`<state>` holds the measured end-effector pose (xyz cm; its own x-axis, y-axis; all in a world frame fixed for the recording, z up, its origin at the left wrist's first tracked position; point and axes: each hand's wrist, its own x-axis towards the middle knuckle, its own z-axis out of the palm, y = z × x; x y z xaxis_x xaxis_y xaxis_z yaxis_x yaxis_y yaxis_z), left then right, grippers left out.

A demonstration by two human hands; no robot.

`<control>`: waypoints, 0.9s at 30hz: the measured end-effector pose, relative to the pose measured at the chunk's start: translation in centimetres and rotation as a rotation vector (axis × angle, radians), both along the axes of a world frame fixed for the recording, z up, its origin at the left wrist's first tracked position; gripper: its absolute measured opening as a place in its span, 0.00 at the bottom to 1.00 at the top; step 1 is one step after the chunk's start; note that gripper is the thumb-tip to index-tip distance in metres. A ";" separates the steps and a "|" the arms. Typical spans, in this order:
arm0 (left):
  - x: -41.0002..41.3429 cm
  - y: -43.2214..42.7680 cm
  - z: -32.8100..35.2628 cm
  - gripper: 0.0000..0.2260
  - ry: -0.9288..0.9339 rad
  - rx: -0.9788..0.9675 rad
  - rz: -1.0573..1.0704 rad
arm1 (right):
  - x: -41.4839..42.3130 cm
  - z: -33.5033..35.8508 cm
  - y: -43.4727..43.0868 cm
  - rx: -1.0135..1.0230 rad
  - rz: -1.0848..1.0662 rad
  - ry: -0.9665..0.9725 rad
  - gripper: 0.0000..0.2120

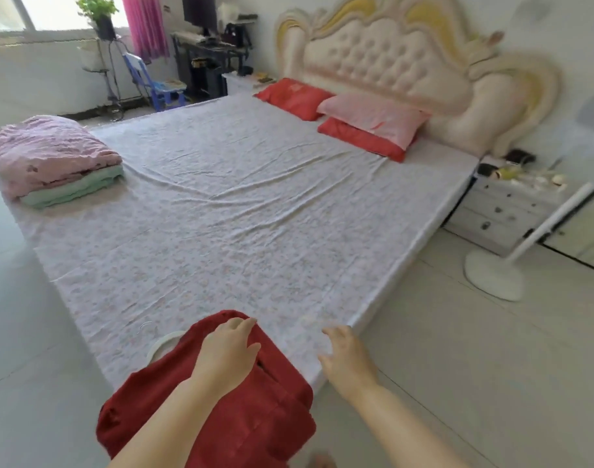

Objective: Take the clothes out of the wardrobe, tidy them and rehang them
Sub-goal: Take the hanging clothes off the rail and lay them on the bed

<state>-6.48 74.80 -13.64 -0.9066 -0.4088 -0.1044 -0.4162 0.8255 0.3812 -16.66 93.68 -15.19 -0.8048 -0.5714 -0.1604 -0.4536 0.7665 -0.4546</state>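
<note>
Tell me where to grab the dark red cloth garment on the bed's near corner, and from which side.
Probably its far edge, from above. The dark red cloth garment lies flat on the floral white bedsheet there, just beyond the left hand resting on it, while its near part droops over the bed's edge. The free right hand hovers just right of it.

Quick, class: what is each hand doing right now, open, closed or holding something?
Left hand: open, flat on the red garment.
Right hand: open, holding nothing, at the bed corner.

bed (pixel 238 214), red garment (pixel 255 417), folded quilts (pixel 52 157), pillows (pixel 373 119)
</note>
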 end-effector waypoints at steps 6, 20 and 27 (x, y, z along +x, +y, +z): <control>-5.1 12.1 0.9 0.22 -0.061 -0.009 -0.389 | 2.3 1.5 14.5 0.062 -0.351 0.074 0.22; -5.0 57.8 3.5 0.22 -0.009 -0.017 -1.192 | 19.5 4.3 55.3 0.099 -1.173 0.153 0.21; 3.5 79.8 5.0 0.22 0.061 -0.036 -1.576 | 31.9 5.6 71.2 0.102 -1.552 0.173 0.22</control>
<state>-2.99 154.62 -8.65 -0.4083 0.9106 -0.0645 0.8503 0.4051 0.3361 15.28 164.89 -9.57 -0.5861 0.8102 0.0076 0.7402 0.5392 -0.4017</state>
